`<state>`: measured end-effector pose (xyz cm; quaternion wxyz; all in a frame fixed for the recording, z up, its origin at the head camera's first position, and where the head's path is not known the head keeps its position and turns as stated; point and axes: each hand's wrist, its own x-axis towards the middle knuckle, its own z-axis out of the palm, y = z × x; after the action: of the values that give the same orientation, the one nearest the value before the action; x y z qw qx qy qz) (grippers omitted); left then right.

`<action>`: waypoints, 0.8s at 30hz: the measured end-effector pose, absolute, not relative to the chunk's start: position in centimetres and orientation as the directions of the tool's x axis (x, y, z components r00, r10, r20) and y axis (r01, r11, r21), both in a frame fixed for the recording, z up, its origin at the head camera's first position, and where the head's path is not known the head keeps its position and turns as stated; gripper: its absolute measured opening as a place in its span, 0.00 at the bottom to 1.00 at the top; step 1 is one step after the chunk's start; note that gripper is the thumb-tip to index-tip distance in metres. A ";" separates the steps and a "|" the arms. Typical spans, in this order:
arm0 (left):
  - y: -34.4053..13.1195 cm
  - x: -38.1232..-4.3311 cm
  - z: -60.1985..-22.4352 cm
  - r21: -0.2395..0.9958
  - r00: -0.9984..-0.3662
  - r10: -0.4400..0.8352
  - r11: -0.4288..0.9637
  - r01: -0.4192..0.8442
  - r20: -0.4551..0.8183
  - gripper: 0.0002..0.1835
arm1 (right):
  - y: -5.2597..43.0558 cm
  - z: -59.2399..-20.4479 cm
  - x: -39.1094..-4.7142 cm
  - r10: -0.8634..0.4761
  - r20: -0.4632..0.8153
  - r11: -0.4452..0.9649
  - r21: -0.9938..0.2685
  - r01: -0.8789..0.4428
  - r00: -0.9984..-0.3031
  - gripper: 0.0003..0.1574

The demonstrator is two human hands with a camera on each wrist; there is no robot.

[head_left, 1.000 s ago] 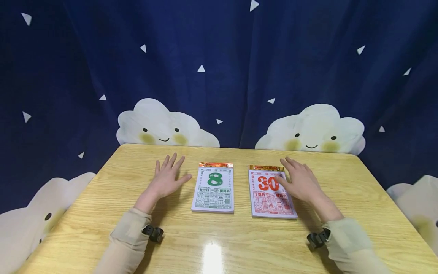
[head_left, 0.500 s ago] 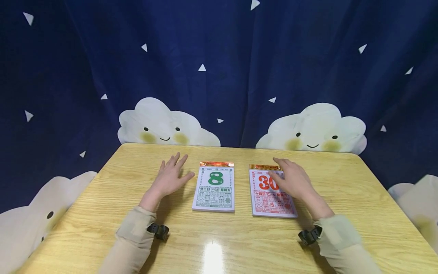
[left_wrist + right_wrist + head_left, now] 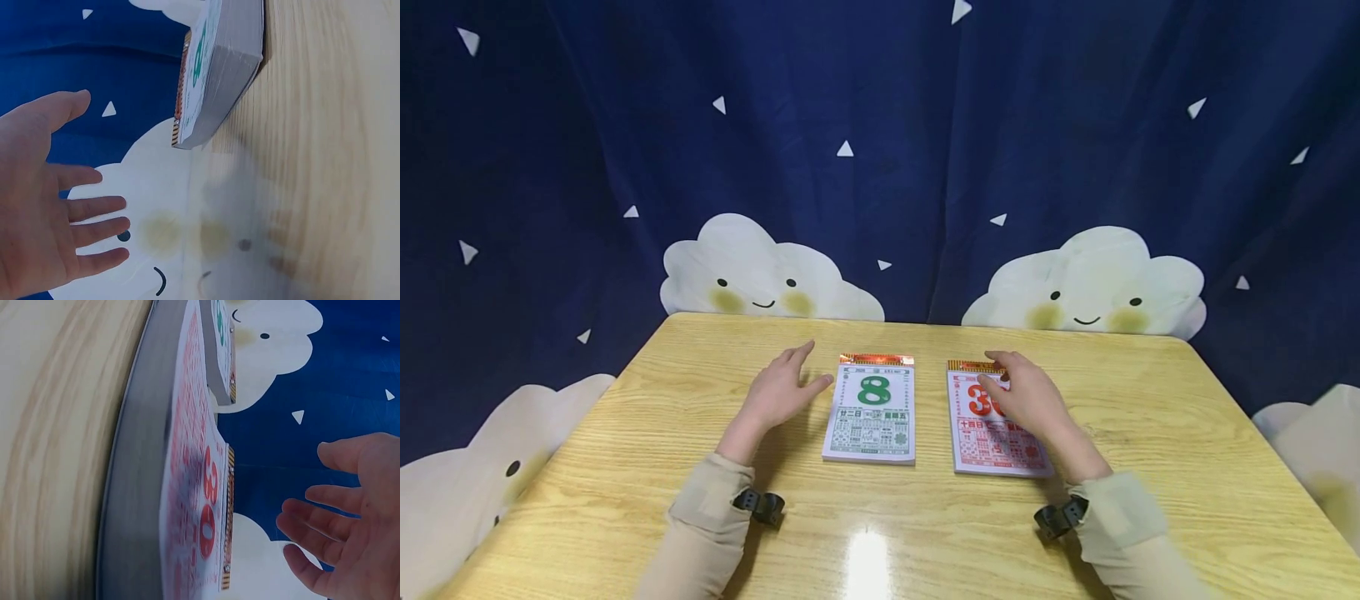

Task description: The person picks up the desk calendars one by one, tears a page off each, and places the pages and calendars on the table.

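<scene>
Left hand (image 3: 777, 392): grip held apart, 9 o'clock of green-8 tear-off calendar (image 3: 871, 421).
Right hand (image 3: 1030, 397): grip held apart over red-30 tear-off calendar (image 3: 992, 446).

A curtained-off nook; home or studio, I cannot tell. A navy curtain (image 3: 760, 167) with smiling clouds (image 3: 1090, 267) backs a wood-grain desk (image 3: 955, 533).

A bright white glare sits on the near counter (image 3: 925, 533); the right hand (image 3: 1028, 402) shadows the red-printed calendar (image 3: 988, 452); the far curtain (image 3: 775, 167) looks dim.
</scene>
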<state>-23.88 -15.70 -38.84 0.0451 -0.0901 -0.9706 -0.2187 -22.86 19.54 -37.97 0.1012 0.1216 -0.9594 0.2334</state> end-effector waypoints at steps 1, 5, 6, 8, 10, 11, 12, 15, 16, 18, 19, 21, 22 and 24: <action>-15.6 -23.9 -38.9 0.425 -0.983 0.139 0.888 0.176 0.117 0.40 | 19.4 -38.1 -22.9 -0.187 0.246 0.856 -0.433 -0.281 -0.951 0.31; -15.4 -23.9 -39.1 0.454 -0.992 0.089 0.883 0.122 0.095 0.40 | 18.8 -38.4 -22.9 -0.198 0.241 0.836 -0.465 -0.292 -0.950 0.29; -15.4 -23.9 -39.1 0.461 -0.993 0.079 0.880 0.112 0.091 0.40 | 18.6 -38.5 -22.9 -0.201 0.243 0.833 -0.468 -0.297 -0.949 0.29; -15.2 -23.9 -39.2 0.477 -0.994 0.059 0.874 0.094 0.088 0.40 | 18.4 -38.6 -22.9 -0.205 0.242 0.823 -0.482 -0.301 -0.948 0.28; -15.1 -23.8 -39.3 0.491 -0.996 0.042 0.867 0.078 0.084 0.40 | 18.1 -38.6 -22.8 -0.204 0.235 0.812 -0.501 -0.298 -0.950 0.27; -15.0 -23.8 -39.3 0.495 -0.996 0.036 0.866 0.071 0.080 0.39 | 18.0 -38.6 -22.8 -0.202 0.230 0.807 -0.512 -0.295 -0.952 0.26; -14.9 -23.7 -39.3 0.497 -0.997 0.030 0.865 0.063 0.075 0.39 | 17.9 -38.6 -22.8 -0.198 0.223 0.802 -0.522 -0.289 -0.954 0.26; -14.7 -23.6 -39.4 0.499 -0.998 0.018 0.865 0.046 0.061 0.38 | 17.5 -38.7 -22.8 -0.181 0.208 0.790 -0.552 -0.268 -0.961 0.25; -14.6 -23.6 -39.4 0.500 -0.998 0.017 0.865 0.043 0.058 0.38 | 17.3 -38.8 -22.8 -0.178 0.205 0.785 -0.560 -0.264 -0.962 0.25; -14.5 -23.6 -39.5 0.508 -0.998 0.012 0.860 0.039 0.057 0.37 | 17.0 -38.9 -22.9 -0.178 0.198 0.780 -0.568 -0.261 -0.964 0.25; -14.5 -23.6 -39.6 0.514 -0.998 0.009 0.857 0.038 0.058 0.36 | 16.9 -39.0 -22.9 -0.179 0.193 0.777 -0.574 -0.259 -0.965 0.25; -14.4 -23.7 -39.7 0.534 -0.998 0.004 0.845 0.036 0.061 0.35 | 16.5 -39.2 -23.1 -0.185 0.184 0.770 -0.583 -0.259 -0.965 0.24; -14.3 -23.7 -39.7 0.542 -0.998 0.004 0.839 0.037 0.062 0.34 | 16.3 -39.3 -23.2 -0.190 0.177 0.770 -0.584 -0.258 -0.966 0.24; -14.1 -23.8 -39.8 0.561 -0.998 0.007 0.827 0.042 0.064 0.33 | 16.0 -39.5 -23.3 -0.194 0.158 0.763 -0.596 -0.251 -0.968 0.24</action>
<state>-23.80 -14.13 -39.79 0.0297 -0.0130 -0.9553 -0.2939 -23.26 15.97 -39.46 0.0435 0.1186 -0.9379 0.3231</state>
